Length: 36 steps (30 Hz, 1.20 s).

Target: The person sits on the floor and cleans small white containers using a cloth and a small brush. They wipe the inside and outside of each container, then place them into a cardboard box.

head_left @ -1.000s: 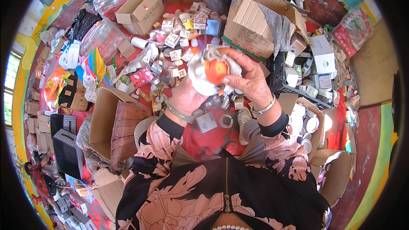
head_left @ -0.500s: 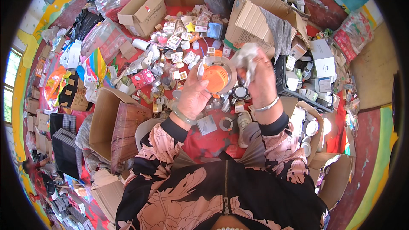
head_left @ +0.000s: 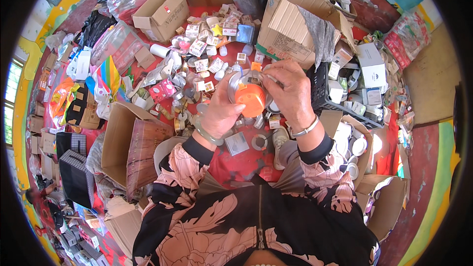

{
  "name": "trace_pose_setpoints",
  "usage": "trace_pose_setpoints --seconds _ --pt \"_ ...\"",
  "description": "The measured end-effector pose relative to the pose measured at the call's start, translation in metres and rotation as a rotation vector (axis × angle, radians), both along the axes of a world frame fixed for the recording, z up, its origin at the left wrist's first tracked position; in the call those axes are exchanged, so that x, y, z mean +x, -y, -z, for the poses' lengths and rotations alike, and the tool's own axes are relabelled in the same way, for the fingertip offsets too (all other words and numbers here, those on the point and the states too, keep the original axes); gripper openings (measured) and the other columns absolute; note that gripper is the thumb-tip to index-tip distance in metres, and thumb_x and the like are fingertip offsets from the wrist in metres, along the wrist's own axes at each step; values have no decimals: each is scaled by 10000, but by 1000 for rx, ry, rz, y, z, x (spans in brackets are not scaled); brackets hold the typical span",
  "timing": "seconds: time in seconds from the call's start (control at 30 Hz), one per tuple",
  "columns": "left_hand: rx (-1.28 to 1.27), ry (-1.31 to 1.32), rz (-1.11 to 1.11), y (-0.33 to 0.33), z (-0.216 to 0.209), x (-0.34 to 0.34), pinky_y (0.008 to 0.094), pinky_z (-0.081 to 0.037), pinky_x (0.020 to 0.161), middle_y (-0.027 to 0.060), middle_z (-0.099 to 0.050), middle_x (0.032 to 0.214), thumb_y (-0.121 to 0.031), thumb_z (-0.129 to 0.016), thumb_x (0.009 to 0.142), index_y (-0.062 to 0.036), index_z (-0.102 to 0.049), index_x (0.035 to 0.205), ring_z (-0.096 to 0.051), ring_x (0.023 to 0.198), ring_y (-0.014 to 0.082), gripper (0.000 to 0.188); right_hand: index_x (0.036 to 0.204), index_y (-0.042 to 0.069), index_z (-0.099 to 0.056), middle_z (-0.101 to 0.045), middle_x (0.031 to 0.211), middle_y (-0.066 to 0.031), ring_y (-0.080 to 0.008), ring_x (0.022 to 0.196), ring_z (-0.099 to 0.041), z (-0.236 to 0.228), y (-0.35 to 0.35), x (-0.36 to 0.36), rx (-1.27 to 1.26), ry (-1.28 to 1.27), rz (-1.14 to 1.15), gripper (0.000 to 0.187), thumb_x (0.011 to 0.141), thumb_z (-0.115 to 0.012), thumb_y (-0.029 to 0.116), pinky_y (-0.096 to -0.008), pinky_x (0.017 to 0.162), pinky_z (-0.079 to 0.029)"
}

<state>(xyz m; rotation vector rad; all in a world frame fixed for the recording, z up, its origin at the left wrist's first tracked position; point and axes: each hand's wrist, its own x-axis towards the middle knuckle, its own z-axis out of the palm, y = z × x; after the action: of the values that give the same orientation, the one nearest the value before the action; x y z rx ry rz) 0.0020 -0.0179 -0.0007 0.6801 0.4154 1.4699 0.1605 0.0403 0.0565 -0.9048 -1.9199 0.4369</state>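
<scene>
My left hand (head_left: 219, 112) is closed round the left side of a round silver-rimmed fitting (head_left: 252, 99) with an orange, cap-like middle. Its thumb presses on the lower edge of the orange part. From the other side, my right hand (head_left: 291, 91) has its fingers bent together at the fitting's upper right rim, by a small dark part. Those fingertips are partly hidden, so exactly what they pinch does not show. Below the fitting, a flat pale square piece (head_left: 237, 144) and a grey ring (head_left: 259, 142) lie on the red floor.
Small boxes (head_left: 198, 48) and loose items are heaped ahead of me. An open carton (head_left: 162, 14) stands behind them. To the right are a torn carton (head_left: 290, 27), a black crate (head_left: 340, 103) and a carton of white round pieces (head_left: 355, 147). Another open carton (head_left: 118, 140) stands left.
The crumpled whitish sheet has left my right hand and no longer shows there. That hand has moved left onto the fitting's rim, and the fitting is tilted differently.
</scene>
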Motion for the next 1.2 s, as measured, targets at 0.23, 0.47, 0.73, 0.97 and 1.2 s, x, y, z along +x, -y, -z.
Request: trace_pose_setpoints --seconds 0.23,0.47,0.73,0.97,1.2 --pt "-23 -1 -86 -4 -4 0 359 -423 968 83 -489 1224 -70 -712 663 -33 -338 1318 -503 1138 210 755 943 -39 -640 -589 1039 -157 -310 1029 -526 17 3 -14 -51 -95 -143 190 773 -605 39 -365 885 -427" --pt "-20 16 -125 -8 1 -4 363 -432 957 92 -518 1188 -130 -660 725 -11 -371 1284 -516 1121 208 641 1001 -45 -615 -562 1102 -156 -333 1057 -506 20 -7 -17 125 121 -128 223 796 -583 37 -392 909 -416" --pt "-154 190 -275 -11 5 -12 397 -400 976 86 -536 1192 -252 -608 818 -32 -445 1232 -514 1122 224 497 1307 -38 -378 -384 1353 -221 -369 1263 -355 40 15 -27 45 344 -119 555 803 -557 110 -459 1000 -308" --pt "-239 264 -293 -17 14 -22 414 -408 932 60 -544 1170 -309 -629 795 -75 -473 1201 -520 1071 220 494 1165 -63 -515 -506 1237 -190 -330 1196 -439 45 26 -30 258 579 -126 459 712 -532 8 -422 947 -369" --pt "-211 259 -383 -16 10 -24 442 -402 953 69 -552 1172 -302 -634 787 -83 -484 1197 -508 1111 240 488 960 46 -645 -650 812 -118 -285 694 -614 22 8 -7 -45 -29 -246 304 678 -575 -41 -369 666 -493"
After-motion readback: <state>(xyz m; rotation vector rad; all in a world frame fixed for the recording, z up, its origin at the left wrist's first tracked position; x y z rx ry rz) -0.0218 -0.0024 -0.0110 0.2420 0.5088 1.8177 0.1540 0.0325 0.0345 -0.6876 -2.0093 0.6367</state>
